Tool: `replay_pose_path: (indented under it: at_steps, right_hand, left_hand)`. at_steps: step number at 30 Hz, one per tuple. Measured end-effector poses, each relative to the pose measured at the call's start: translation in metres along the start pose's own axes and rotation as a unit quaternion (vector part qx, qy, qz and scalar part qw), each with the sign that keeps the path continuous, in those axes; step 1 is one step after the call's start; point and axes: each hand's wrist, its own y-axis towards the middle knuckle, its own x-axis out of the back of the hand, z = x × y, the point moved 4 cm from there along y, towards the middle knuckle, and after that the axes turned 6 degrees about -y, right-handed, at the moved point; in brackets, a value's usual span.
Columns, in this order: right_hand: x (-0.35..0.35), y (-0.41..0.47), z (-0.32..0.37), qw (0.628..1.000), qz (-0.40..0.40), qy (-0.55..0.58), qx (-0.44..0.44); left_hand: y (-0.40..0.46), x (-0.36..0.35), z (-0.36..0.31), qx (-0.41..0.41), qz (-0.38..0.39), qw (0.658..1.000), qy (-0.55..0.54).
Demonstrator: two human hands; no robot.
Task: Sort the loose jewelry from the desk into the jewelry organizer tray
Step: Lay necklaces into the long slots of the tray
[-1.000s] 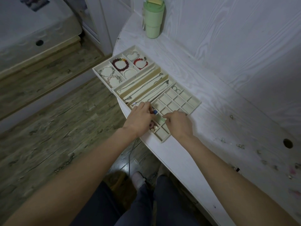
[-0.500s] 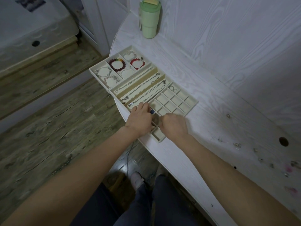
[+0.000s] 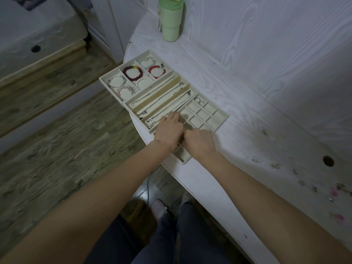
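Three cream organizer trays sit side by side at the desk's curved edge: a bracelet tray (image 3: 106, 80), a necklace tray (image 3: 131, 103) and a grid tray (image 3: 222, 116) of small compartments. Two rings (image 3: 199, 101) lie in a far grid compartment. My left hand (image 3: 168, 131) rests palm down over the seam between the necklace and grid trays, fingers fairly straight. Touching it on the right, my right hand (image 3: 200, 142) hovers over the near grid compartments with fingers curled downward. Whatever is under its fingertips is hidden.
Several small loose jewelry pieces (image 3: 274, 165) and pink bits (image 3: 338, 218) are scattered on the white desk at the right, near a round cable hole (image 3: 328, 161). A green tumbler (image 3: 170, 21) stands at the back by the wall. Wooden floor lies beyond the desk's edge.
My hands have drawn together until they touch over the near compartments. The small blue piece seen beside my left fingers is now covered.
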Motion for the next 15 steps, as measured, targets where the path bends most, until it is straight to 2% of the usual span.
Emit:
replay_pose_path:
  at_steps: [5, 11, 15]
  right_hand:
    - [-0.002, -0.005, 0.0, 0.997, 0.025, -0.051, 0.061]
    - [0.001, -0.006, 0.0, 0.994, 0.028, -0.069, 0.078]
    - [0.001, -0.006, 0.0, 0.994, 0.031, -0.07, 0.074]
  left_hand:
    - [-0.003, -0.008, 0.006, 0.042, -0.001, 0.998, -0.043]
    - [-0.009, -0.013, 0.019, 0.155, -0.035, 0.984, -0.083]
    - [-0.007, -0.01, 0.021, 0.14, -0.048, 0.985, -0.083]
